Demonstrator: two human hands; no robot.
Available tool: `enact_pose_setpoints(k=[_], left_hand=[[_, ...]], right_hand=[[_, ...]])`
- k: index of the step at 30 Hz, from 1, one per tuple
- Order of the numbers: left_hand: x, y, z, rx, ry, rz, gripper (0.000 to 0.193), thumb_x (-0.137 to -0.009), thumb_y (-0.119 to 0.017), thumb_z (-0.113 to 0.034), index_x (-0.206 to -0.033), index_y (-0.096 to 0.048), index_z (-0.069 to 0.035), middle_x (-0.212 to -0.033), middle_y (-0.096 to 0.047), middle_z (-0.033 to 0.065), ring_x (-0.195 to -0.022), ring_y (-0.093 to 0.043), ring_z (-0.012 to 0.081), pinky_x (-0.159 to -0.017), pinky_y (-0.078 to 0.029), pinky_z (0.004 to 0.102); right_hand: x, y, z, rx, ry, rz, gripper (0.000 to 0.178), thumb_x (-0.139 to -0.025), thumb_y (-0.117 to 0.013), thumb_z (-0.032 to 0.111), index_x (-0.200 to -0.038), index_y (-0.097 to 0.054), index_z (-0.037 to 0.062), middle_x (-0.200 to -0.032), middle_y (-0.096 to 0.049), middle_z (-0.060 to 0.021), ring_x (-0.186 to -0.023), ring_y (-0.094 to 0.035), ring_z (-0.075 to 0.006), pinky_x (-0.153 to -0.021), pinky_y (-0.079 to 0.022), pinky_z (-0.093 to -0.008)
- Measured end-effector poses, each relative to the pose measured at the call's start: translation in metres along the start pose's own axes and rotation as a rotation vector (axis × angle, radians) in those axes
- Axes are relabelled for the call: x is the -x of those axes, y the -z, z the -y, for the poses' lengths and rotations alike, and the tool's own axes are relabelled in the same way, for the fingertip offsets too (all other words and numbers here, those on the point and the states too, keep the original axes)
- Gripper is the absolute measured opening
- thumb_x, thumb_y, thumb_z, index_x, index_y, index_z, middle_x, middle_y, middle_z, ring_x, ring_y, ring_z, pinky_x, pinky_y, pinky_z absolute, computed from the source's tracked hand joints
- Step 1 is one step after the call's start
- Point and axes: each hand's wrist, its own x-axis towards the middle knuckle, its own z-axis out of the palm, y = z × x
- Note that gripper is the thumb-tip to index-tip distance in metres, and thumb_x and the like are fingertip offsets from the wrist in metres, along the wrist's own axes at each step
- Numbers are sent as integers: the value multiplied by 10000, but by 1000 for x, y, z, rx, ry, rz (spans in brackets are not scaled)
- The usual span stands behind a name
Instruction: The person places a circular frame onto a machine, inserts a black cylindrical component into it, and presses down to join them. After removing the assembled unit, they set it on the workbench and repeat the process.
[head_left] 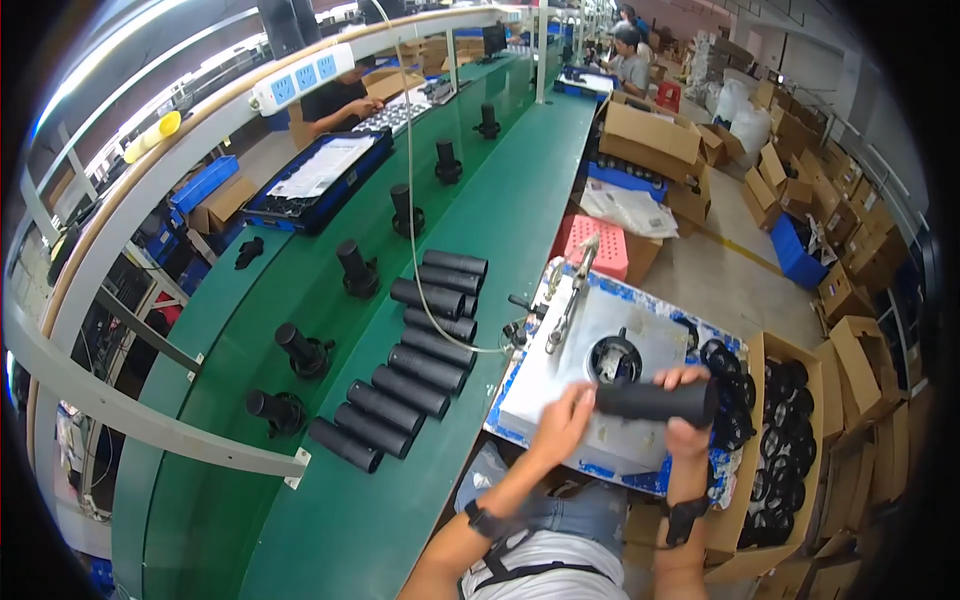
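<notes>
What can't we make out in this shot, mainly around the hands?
Right hand, head view: palm hidden behind the black tube.
Tube's underside, head view: faces away from the camera.
Left hand, head view: fine finger detail looks blurred.
Lower black rings in the carton, head view: covered by those on top.
Far co-worker's handiwork, head view: too small.

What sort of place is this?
Probably a factory assembly line: upright black tube assemblies spaced along what looks like a green conveyor belt, a co-worker across it, and open cardboard cartons standing around the floor.
</notes>
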Motion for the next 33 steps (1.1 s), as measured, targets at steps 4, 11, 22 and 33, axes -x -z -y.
enact_pose_setpoints(k=[4,11,22,33], left_hand=[[-20,10,24,-538,-449,-267,89,-866,-604,-105,-918,-621,-34,-727,-599,104,-625,-586,270,-581,-466,363],[-23,4,30,-726,-588,-284,48,-754,-648,-60,-752,-601,-53,-666,-515,77,-623,-526,265,-578,-435,370],[-19,3,29,-771,-582,-293,68,-717,-663,-55,-725,-595,-61,-654,-498,69,-600,-515,254,-548,-424,360],[-24,1,29,-761,-592,-288,75,-699,-661,-45,-709,-589,-63,-647,-473,70,-583,-496,254,-531,-408,358]], right_hand=[[-40,19,-2,77,-26,-58,617,-623,-704,129,-1191,-472,68,-1052,-496,-89,-1053,-482,-249,-1036,-348,-399],[-66,38,-28,354,-137,83,575,-598,-680,148,-1132,-503,29,-1016,-569,-129,-1036,-544,-262,-985,-415,-392],[-105,52,-40,205,-328,270,565,-574,-701,194,-1083,-507,41,-963,-574,-112,-960,-556,-244,-932,-439,-378],[-70,25,-75,533,-221,-7,423,-694,-710,99,-1079,-562,8,-987,-622,-90,-943,-580,-172,-884,-444,-314]])
